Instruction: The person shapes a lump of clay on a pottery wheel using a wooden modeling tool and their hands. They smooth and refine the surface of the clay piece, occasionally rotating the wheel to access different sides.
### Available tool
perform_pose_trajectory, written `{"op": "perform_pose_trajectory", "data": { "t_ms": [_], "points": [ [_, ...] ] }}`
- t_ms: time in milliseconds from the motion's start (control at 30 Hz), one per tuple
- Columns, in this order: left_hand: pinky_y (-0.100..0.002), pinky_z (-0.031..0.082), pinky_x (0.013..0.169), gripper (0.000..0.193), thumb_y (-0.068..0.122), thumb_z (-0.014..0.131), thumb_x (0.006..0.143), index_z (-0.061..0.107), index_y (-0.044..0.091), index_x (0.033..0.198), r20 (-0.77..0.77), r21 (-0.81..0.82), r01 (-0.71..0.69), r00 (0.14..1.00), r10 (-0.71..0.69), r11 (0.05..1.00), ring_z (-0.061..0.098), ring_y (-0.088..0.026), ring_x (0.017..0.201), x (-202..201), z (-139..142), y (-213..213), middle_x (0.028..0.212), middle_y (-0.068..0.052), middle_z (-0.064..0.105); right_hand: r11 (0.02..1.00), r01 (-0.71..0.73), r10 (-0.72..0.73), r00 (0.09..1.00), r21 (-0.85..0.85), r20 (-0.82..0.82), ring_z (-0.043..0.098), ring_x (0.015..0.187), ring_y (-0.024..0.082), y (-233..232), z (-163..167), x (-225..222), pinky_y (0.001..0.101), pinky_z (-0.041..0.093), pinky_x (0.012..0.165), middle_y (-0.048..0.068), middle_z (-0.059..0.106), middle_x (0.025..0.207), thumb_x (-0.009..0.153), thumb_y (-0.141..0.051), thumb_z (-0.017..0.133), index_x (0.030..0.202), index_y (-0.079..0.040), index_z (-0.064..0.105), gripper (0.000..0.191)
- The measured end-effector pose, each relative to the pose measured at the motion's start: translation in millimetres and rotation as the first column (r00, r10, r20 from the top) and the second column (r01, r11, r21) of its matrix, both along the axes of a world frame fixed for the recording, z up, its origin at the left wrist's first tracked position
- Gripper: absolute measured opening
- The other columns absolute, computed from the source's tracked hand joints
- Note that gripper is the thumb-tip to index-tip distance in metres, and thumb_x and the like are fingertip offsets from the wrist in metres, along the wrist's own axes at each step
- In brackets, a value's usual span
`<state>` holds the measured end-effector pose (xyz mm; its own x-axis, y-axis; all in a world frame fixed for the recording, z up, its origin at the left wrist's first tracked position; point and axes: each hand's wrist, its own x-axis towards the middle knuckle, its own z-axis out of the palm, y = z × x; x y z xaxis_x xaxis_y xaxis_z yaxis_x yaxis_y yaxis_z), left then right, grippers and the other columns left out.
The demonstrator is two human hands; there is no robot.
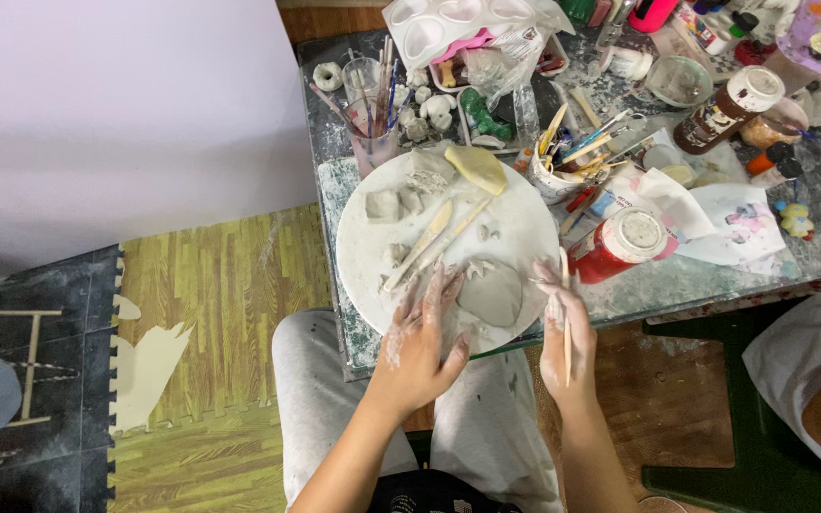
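We see left hand [420, 347] flat, fingers spread, on round board [372, 256] near edge beside clay slab [491, 294]; right hand [563, 347] grips wooden stick [567, 323] (clay-smeared).

Left hand [420, 337]: palm down, fingers spread and extended forward, smeared with pale residue. Right hand [563, 332]: just right of it, slightly apart, fingers curled closed around a thin stick, also smeared. Both forearms bare, converging toward the body.
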<state>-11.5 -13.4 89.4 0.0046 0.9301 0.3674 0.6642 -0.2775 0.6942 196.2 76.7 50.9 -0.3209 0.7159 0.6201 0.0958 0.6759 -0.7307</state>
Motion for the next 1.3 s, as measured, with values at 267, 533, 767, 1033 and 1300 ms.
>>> {"op": "perform_pose_trajectory", "data": {
  "t_ms": [267, 533, 767, 1033, 1300],
  "points": [
    [-0.05, 0.02, 0.127, 0.081, 0.024, 0.064, 0.084, 0.036, 0.005, 0.157, -0.21, 0.069, 0.007, 0.978, 0.008, 0.998, 0.048, -0.03, 0.146, -4.1, -22.5, -3.2, 0.153, -0.014, 0.055, 0.98, 0.097, -0.152, 0.928, -0.173, -0.34, 0.062, 0.116, 0.027, -12.6, -22.8, 16.3, 0.0451, 0.051, 0.109, 0.018, 0.062, 0.121, 0.117, -0.031, 0.034, 0.151, -0.008, 0.029, 0.041],
    [-0.057, 0.018, 0.127, 0.071, 0.03, 0.064, 0.09, 0.043, 0.015, 0.155, -0.301, 0.142, 0.059, 0.953, -0.014, 0.988, 0.043, -0.026, 0.149, -3.9, -35.6, 1.0, 0.155, -0.006, 0.054, 0.954, 0.007, -0.146, 0.884, -0.301, -0.443, 0.063, 0.111, 0.029, -16.5, -28.0, 23.3, 0.0462, 0.054, 0.104, 0.021, 0.061, 0.12, 0.119, -0.027, 0.036, 0.147, -0.006, 0.031, 0.035],
    [-0.057, 0.015, 0.126, 0.071, 0.037, 0.063, 0.089, 0.045, 0.018, 0.155, -0.331, 0.089, 0.073, 0.943, -0.039, 0.993, 0.042, -0.025, 0.149, -14.3, -35.6, 2.6, 0.153, -0.005, 0.055, 0.857, 0.082, -0.321, 0.857, -0.509, -0.403, 0.07, 0.089, 0.026, -10.4, -27.3, 34.3, 0.0357, 0.056, 0.076, 0.02, 0.069, 0.106, 0.112, -0.007, 0.053, 0.122, 0.006, 0.061, 0.018],
    [-0.055, 0.012, 0.129, 0.071, 0.042, 0.062, 0.092, 0.044, 0.015, 0.154, -0.312, 0.132, 0.125, 0.947, -0.078, 0.983, 0.042, -0.029, 0.15, -33.1, -34.4, 4.2, 0.156, -0.011, 0.052, 0.844, -0.101, -0.002, 0.982, -0.527, -0.191, 0.057, 0.074, 0.01, 21.3, -27.5, 41.9, 0.0229, 0.047, 0.061, 0.006, 0.062, 0.091, 0.1, -0.001, 0.059, 0.122, 0.001, 0.053, 0.023],
    [-0.054, 0.019, 0.129, 0.074, 0.043, 0.065, 0.096, 0.038, 0.006, 0.154, -0.186, 0.162, 0.165, 0.973, -0.134, 0.973, 0.048, -0.033, 0.146, -50.6, -31.3, 5.7, 0.155, -0.014, 0.053, 0.792, -0.229, 0.244, 0.968, -0.567, -0.05, 0.057, 0.067, 0.006, 47.9, -9.5, 24.4, 0.0207, 0.044, 0.052, 0.004, 0.063, 0.084, 0.098, -0.001, 0.061, 0.117, -0.001, 0.056, 0.02]
  ]
}}
